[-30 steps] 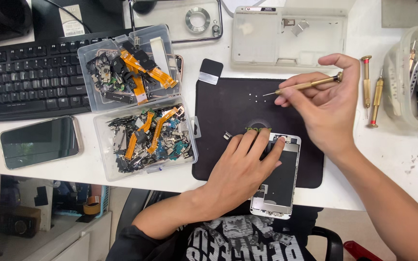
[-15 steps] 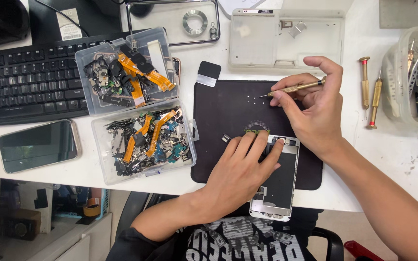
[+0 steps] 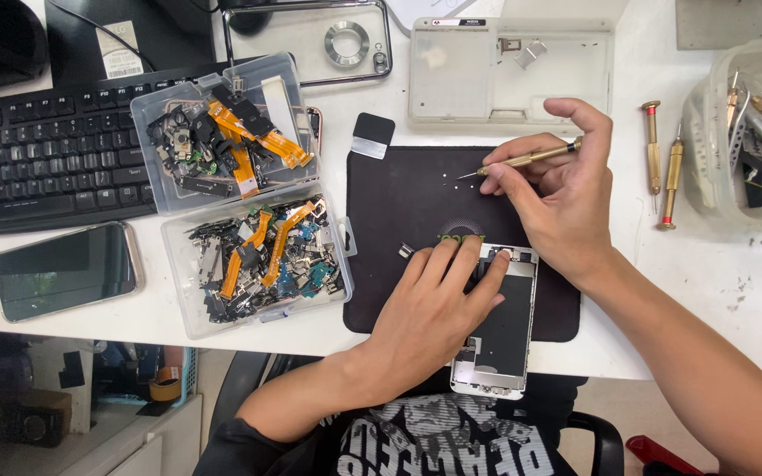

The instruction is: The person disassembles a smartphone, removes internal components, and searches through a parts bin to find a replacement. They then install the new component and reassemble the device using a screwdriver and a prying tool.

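Now the right hand (image 3: 566,198), gripping a slim brass screwdriver (image 3: 529,159), has dipped lower over the black rectangular work mat (image 3: 416,203), while the left hand (image 3: 438,304) lies open on the opened white phone (image 3: 497,339); two clear plastic parts boxes (image 3: 222,132) and two spare brass screwdrivers (image 3: 661,163) sit on the tabletop (image 3: 716,273).

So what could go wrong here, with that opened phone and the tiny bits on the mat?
The opened phone hangs over the table edge, held only by the left hand, so it might slip off. The tiny white specks, likely screws, lie loose on the black mat near the screwdriver in the right hand; a nudge could scatter them.
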